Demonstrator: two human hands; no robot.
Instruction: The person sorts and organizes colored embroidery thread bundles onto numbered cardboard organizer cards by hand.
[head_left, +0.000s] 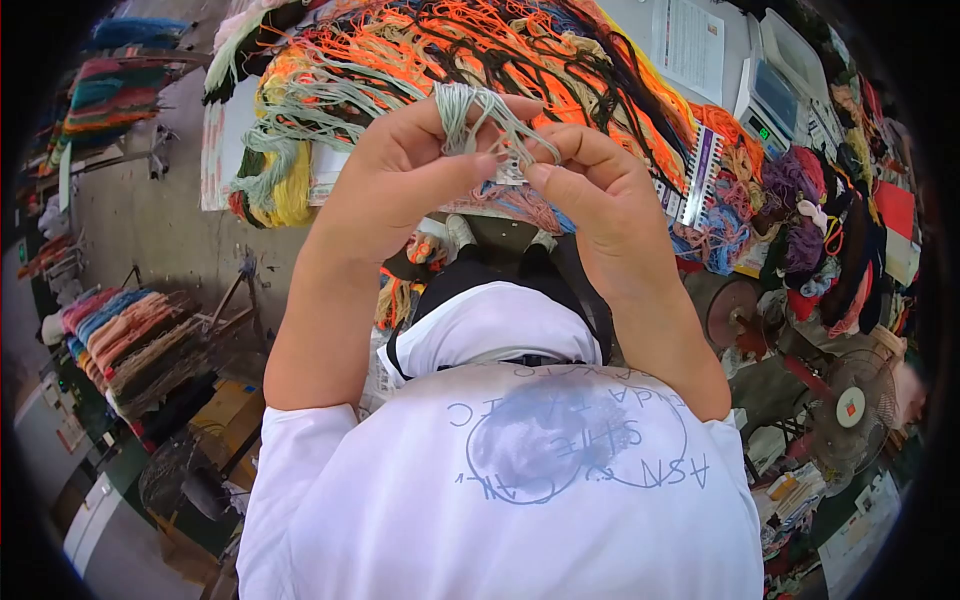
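A pale grey-green bundle of yarn (462,108) hangs looped over the fingers of my left hand (425,150), which is closed around it. My right hand (585,175) pinches strands at the right end of the same bundle, thumb against forefinger. Both hands are raised above the near edge of the table, close together. Just beyond them lies a wide heap of orange, black and beige yarn (400,50). More pale green yarn (290,115) spreads over its left part, with a yellow skein (290,190) hanging at the table edge.
Right of my hands lie a spiral-bound notebook (703,175) and a digital scale (770,105). A printed sheet (688,45) rests farther back. Mixed yarn piles (800,220) and a fan (850,405) stand to the right. Racks of coloured yarn (130,335) are at left.
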